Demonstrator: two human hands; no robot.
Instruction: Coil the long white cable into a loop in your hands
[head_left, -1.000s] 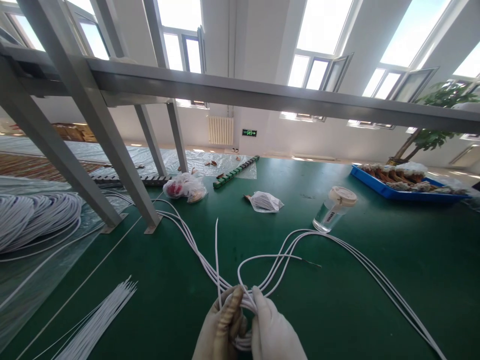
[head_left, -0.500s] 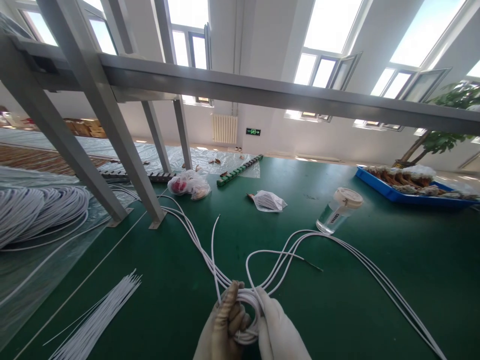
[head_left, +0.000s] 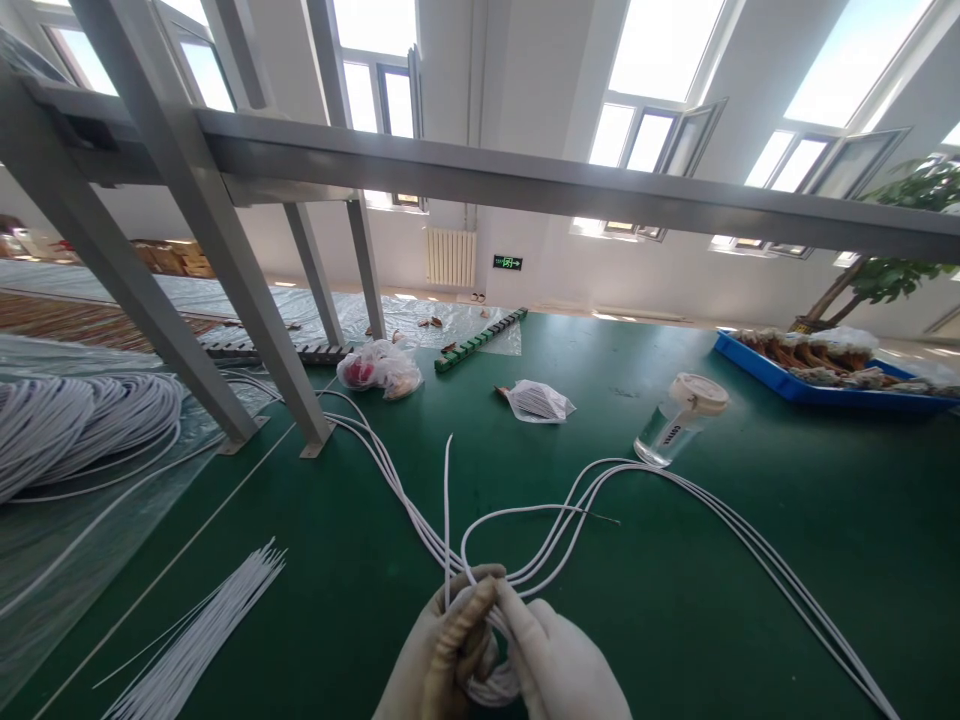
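Head view
Left hand (head_left: 442, 655): gloved, at the bottom edge, fingers curled tight around a small coil (head_left: 491, 680) of white wire.
Right hand (head_left: 559, 665): gloved, just beside the left and touching it, thumb and fingers pinching the same coil from the other side.
Coil: wound between the two hands, low over the green table (head_left: 675, 600), partly hidden by the fingers.
Wires (head_left: 570, 500): several white strands run out of the hands, some going left toward the frame foot, some looping right and sweeping to the lower right corner; one loose end stands upright above the left hand, another shows a bare tip near mid-table.
Cut wires (head_left: 202, 635): a fan of short white lengths lying at lower left.
Wire hank (head_left: 75, 425): a thick white bundle on clear plastic at the left edge.
Frame (head_left: 247, 300): grey metal legs and a crossbar over the table.
Cup (head_left: 679, 420): clear, with a pale lid, standing beyond the wires.
Bags (head_left: 379, 370): two small plastic bags near mid-table, well apart from the hands.
Tray (head_left: 772, 385): blue, filled with parts, at far right.
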